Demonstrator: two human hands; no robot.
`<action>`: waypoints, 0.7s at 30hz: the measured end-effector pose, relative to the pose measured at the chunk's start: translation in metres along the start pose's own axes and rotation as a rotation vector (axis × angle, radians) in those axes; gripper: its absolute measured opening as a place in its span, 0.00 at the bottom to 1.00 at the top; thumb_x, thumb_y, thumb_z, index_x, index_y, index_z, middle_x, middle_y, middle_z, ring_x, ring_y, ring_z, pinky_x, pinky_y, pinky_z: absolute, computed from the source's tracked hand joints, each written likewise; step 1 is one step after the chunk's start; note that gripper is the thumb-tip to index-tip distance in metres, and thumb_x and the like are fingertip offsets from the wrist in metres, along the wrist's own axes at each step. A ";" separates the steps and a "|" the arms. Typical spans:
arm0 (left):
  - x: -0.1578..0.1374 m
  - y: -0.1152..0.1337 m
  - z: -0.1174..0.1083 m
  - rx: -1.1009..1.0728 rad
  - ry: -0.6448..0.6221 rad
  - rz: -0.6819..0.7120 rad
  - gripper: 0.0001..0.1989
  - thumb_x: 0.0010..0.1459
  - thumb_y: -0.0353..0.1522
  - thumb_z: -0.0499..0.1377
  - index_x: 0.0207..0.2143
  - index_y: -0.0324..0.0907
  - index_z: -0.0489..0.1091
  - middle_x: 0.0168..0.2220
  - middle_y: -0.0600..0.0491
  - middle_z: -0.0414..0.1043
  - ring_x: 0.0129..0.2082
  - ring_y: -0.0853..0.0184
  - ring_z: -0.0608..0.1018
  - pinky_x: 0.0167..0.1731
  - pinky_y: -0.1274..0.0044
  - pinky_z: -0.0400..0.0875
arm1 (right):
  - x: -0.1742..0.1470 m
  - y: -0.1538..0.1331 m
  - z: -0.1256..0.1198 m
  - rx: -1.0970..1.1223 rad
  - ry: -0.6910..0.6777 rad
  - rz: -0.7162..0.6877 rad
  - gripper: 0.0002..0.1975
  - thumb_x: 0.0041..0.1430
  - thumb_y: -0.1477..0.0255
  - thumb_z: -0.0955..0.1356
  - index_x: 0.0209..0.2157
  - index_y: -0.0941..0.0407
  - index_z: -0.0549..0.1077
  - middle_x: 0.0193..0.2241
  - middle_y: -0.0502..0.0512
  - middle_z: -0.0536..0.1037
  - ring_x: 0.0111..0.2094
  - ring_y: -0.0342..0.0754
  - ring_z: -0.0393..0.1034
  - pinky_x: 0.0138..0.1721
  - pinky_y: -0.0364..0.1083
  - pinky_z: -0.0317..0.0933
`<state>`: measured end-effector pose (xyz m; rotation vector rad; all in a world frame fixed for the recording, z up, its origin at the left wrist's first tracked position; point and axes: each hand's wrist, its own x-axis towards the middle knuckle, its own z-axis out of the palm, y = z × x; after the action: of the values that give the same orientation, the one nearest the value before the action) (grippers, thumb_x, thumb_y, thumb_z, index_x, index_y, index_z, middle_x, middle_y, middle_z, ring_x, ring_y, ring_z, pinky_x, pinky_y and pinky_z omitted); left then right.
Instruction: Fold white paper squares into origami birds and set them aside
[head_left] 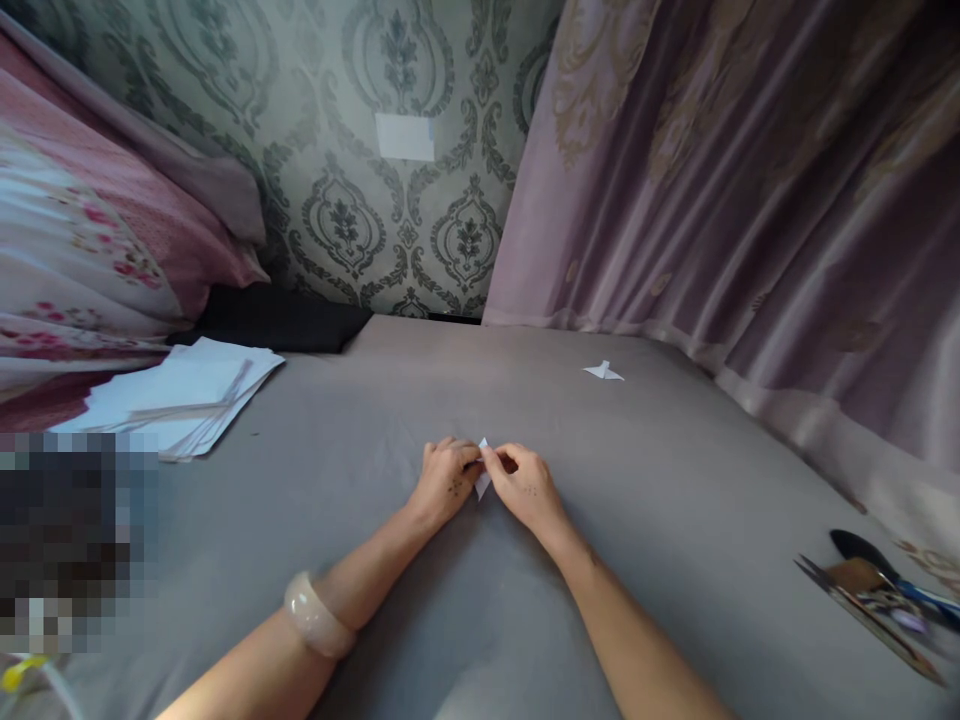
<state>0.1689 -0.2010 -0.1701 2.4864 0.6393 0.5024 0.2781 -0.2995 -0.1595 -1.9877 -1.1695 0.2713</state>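
Several white sheets [195,385] lay in a loose stack at the far left of the grey surface [675,540], just in front of a folded black item [281,320] and beside a drape of floral fabric [97,240]. Moving right, I came to the left forearm with its pale bangle [319,618], and then the left hand [444,487], its fingers curled and closed on the left edge of a small folded paper [482,485]; those fingertips were partly hidden.

That paper sat straight ahead of the person, between the two hands and touching both, so neither hand was nearer. Its long axis ran roughly away from the person, across the line joining the hands. One narrow tip pointed forward to the wall, the other back toward the person, leaning a touch left. How steeply it was tilted I couldn't tell. From the other side the right hand [525,487] pinched it, thumb laid over the middle.

Farther right, a white paper figure [604,371] rested well apart, near the curtain [637,200], and some pointed tools [874,605] lay bunched at the edge.
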 end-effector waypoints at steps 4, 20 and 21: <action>-0.001 -0.001 0.002 -0.002 0.007 0.030 0.10 0.60 0.31 0.56 0.39 0.49 0.76 0.40 0.52 0.78 0.42 0.61 0.74 0.42 0.69 0.58 | 0.005 0.002 0.001 0.060 -0.019 0.102 0.14 0.58 0.63 0.64 0.26 0.56 0.77 0.27 0.56 0.79 0.31 0.48 0.72 0.35 0.44 0.60; 0.001 -0.002 0.001 -0.021 0.001 -0.008 0.10 0.61 0.33 0.56 0.41 0.50 0.76 0.39 0.52 0.79 0.42 0.61 0.75 0.43 0.69 0.58 | 0.008 0.015 -0.007 0.338 -0.178 0.238 0.12 0.55 0.67 0.65 0.29 0.59 0.76 0.25 0.52 0.77 0.28 0.43 0.68 0.31 0.41 0.59; 0.001 -0.002 0.001 -0.020 0.003 -0.007 0.10 0.61 0.33 0.56 0.41 0.50 0.76 0.39 0.53 0.79 0.42 0.61 0.75 0.43 0.69 0.58 | 0.008 0.015 -0.008 0.353 -0.184 0.254 0.12 0.55 0.67 0.65 0.28 0.59 0.76 0.24 0.51 0.76 0.26 0.42 0.67 0.30 0.41 0.58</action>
<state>0.1694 -0.1992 -0.1724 2.4647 0.6408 0.5074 0.2963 -0.3006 -0.1634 -1.8192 -0.9017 0.7527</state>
